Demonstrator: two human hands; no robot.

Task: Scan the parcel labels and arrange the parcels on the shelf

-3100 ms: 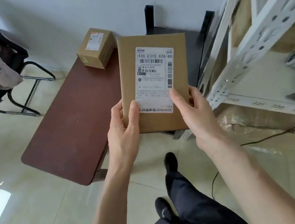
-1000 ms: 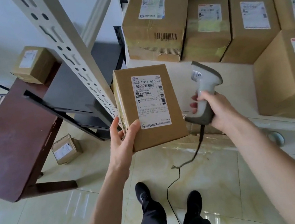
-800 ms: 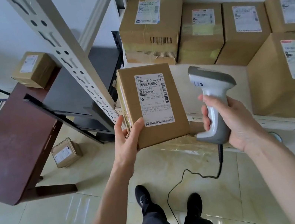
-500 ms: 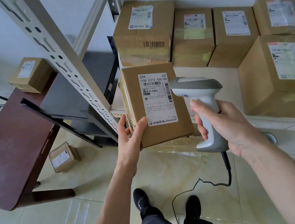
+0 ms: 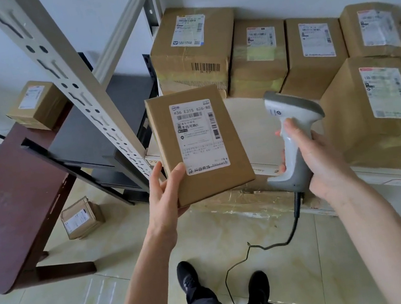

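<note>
Head view, parcel (image 5: 199,141) label small print seemingly blurred, shelf (image 5: 252,106) cropped

Left hand (image 5: 164,197) grips a parcel (image 5: 199,144) (thumb over front); right hand (image 5: 311,157) clasps a scanner (image 5: 289,137).

Scanner (image 5: 294,133) right of parcel (image 5: 199,144), before shelf (image 5: 254,116).

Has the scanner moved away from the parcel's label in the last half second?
Yes. The barcode scanner in the right hand has shifted right, opening a gap from the held parcel, with more of the shelf board showing between them.
</note>
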